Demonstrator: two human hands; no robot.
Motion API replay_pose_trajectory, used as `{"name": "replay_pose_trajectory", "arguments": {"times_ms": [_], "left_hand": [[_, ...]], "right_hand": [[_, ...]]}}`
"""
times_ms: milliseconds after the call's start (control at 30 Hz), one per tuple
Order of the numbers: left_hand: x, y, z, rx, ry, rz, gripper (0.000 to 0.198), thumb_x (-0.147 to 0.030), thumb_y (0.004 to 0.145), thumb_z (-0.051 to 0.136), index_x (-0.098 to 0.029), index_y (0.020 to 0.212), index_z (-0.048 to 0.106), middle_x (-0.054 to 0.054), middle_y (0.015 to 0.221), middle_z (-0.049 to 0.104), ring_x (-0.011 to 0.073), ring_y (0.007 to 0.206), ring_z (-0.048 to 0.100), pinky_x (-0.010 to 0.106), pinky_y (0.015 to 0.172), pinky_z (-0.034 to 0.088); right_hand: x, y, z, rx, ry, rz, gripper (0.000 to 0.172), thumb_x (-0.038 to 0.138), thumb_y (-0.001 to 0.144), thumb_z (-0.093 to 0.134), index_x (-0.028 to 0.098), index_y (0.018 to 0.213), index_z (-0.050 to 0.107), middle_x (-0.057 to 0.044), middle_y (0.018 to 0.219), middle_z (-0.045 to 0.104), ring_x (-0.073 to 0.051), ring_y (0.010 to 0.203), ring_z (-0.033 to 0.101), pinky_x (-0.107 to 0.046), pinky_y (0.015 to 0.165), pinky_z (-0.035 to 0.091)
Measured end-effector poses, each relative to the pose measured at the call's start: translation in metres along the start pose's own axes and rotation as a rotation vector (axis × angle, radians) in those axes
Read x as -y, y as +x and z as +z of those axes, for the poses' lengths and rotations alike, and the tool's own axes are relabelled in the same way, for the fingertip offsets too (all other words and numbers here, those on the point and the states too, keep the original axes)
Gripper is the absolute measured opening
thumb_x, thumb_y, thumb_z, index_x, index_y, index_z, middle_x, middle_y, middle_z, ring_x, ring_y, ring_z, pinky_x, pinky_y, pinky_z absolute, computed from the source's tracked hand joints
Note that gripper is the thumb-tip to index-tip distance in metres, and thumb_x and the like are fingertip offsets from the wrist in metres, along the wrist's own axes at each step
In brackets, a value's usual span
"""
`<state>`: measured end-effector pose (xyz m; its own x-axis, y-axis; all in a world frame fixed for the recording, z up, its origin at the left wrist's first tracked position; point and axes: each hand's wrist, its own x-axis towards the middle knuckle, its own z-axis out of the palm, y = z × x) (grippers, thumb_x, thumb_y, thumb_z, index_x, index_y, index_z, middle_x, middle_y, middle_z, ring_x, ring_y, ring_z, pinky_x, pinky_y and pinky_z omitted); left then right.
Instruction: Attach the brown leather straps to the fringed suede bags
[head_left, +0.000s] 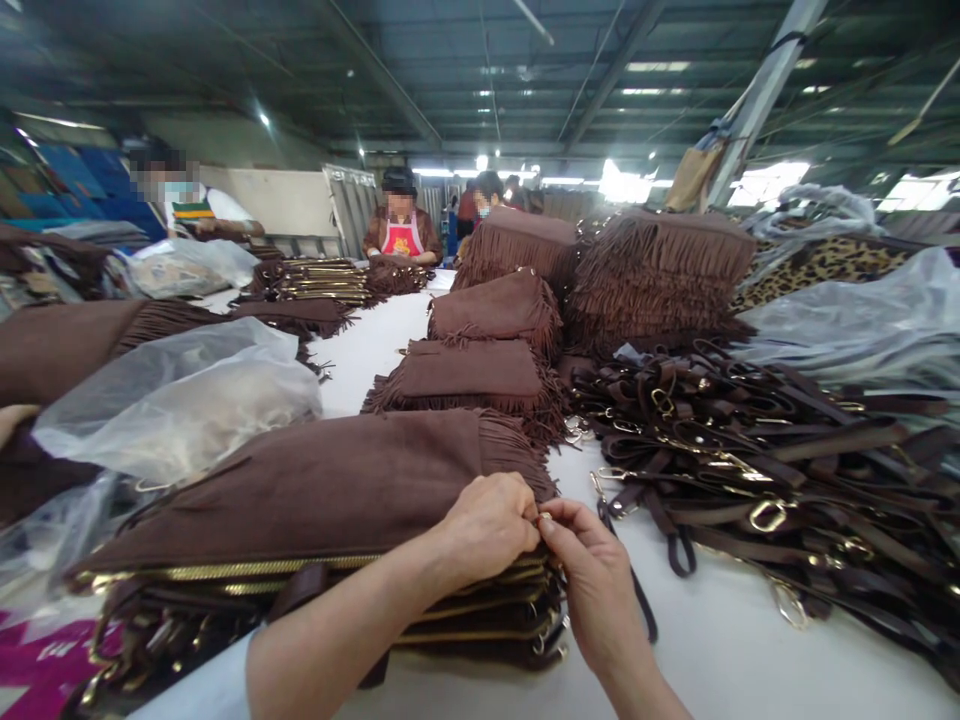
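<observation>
A brown fringed bag [360,470] lies on top of a stack of similar bags in front of me, its gold zipper [247,570] along the near edge. My left hand [491,520] is closed at the bag's right corner, over the zipper end; its fingertips are partly hidden. Right beside it, my right hand [589,560] pinches a small gold metal clasp [545,516] between thumb and index finger. A dark narrow strap [643,600] runs behind the right hand and hangs to its right. Whether it joins the clasp is hidden.
Brown straps with gold hooks [750,470] are heaped on the right. More fringed bags [480,375] are stacked ahead on the white table [720,640]. Clear plastic bags [195,390] lie left, near another person's hand [13,422]. Co-workers [405,225] sit beyond.
</observation>
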<state>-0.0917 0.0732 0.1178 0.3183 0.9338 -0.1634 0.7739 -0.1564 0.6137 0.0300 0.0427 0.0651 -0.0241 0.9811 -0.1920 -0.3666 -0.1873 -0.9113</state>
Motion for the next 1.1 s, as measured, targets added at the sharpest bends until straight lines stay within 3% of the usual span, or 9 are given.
{"name": "replay_pose_trajectory", "arguments": {"times_ms": [333, 500, 567, 633, 700, 767, 967, 1100], "left_hand": [[-0.001, -0.003, -0.007, 0.085, -0.175, -0.051, 0.004, -0.019, 0.058, 0.055, -0.016, 0.06, 0.057, -0.001, 0.072, 0.059, 0.0135, 0.068, 0.053, 0.021, 0.057, 0.036], [-0.002, -0.004, -0.008, 0.065, -0.198, -0.046, 0.005, -0.019, 0.058, 0.055, -0.015, 0.06, 0.057, -0.001, 0.073, 0.059, 0.0137, 0.07, 0.053, 0.021, 0.058, 0.037], [-0.001, -0.003, -0.006, 0.06, -0.192, -0.044, 0.006, -0.019, 0.058, 0.055, -0.015, 0.061, 0.058, -0.001, 0.073, 0.059, 0.0135, 0.069, 0.053, 0.021, 0.057, 0.037], [0.002, -0.002, -0.004, 0.037, -0.173, -0.015, 0.006, -0.019, 0.057, 0.055, -0.015, 0.06, 0.058, -0.001, 0.073, 0.059, 0.0135, 0.07, 0.053, 0.021, 0.059, 0.038], [0.004, -0.001, 0.0, 0.002, -0.146, 0.025, 0.006, -0.018, 0.056, 0.055, -0.015, 0.059, 0.059, -0.001, 0.074, 0.06, 0.0141, 0.072, 0.054, 0.021, 0.062, 0.038], [0.006, -0.001, 0.003, -0.025, -0.115, 0.045, 0.006, -0.017, 0.056, 0.054, -0.016, 0.059, 0.059, 0.0, 0.074, 0.06, 0.0149, 0.072, 0.054, 0.022, 0.063, 0.039], [0.003, -0.003, 0.001, -0.034, -0.019, 0.062, 0.011, -0.018, 0.058, 0.052, -0.018, 0.062, 0.062, 0.002, 0.077, 0.064, 0.0174, 0.076, 0.057, 0.025, 0.07, 0.042], [-0.001, -0.004, -0.002, -0.011, 0.012, 0.051, 0.013, -0.015, 0.058, 0.053, -0.018, 0.064, 0.064, 0.002, 0.079, 0.065, 0.0172, 0.077, 0.058, 0.024, 0.071, 0.042]], "right_hand": [[-0.003, -0.003, -0.014, 0.047, 0.086, 0.014, 0.028, 0.037, 0.064, 0.073, 0.02, 0.085, 0.067, 0.002, 0.067, 0.063, -0.009, 0.057, 0.048, -0.018, 0.049, 0.035], [-0.006, -0.005, -0.014, 0.038, 0.05, -0.002, 0.026, 0.039, 0.066, 0.071, 0.022, 0.085, 0.067, 0.001, 0.07, 0.063, -0.01, 0.059, 0.052, -0.02, 0.051, 0.04], [-0.007, -0.008, -0.015, -0.029, -0.117, -0.144, 0.026, 0.039, 0.071, 0.066, 0.025, 0.093, 0.065, -0.001, 0.078, 0.064, -0.014, 0.068, 0.056, -0.024, 0.06, 0.045], [-0.007, -0.011, -0.016, -0.088, -0.37, -0.415, 0.026, 0.033, 0.076, 0.062, 0.027, 0.1, 0.063, -0.003, 0.089, 0.064, -0.018, 0.08, 0.058, -0.031, 0.073, 0.047], [-0.004, -0.011, -0.019, -0.059, -0.634, -0.688, 0.025, 0.025, 0.079, 0.057, 0.027, 0.104, 0.063, -0.006, 0.097, 0.062, -0.019, 0.089, 0.057, -0.033, 0.08, 0.046], [0.002, -0.007, -0.022, 0.036, -0.847, -0.858, 0.026, 0.019, 0.081, 0.052, 0.027, 0.104, 0.063, -0.007, 0.098, 0.06, -0.02, 0.092, 0.056, -0.032, 0.08, 0.047], [0.028, 0.007, -0.03, 0.306, -1.217, -1.081, 0.023, 0.014, 0.084, 0.046, 0.023, 0.096, 0.063, -0.006, 0.087, 0.062, -0.016, 0.078, 0.056, -0.026, 0.066, 0.049], [0.029, 0.011, -0.028, 0.336, -1.234, -1.202, 0.021, 0.011, 0.086, 0.039, 0.019, 0.091, 0.058, -0.007, 0.085, 0.059, -0.016, 0.076, 0.053, -0.029, 0.066, 0.048]]}}
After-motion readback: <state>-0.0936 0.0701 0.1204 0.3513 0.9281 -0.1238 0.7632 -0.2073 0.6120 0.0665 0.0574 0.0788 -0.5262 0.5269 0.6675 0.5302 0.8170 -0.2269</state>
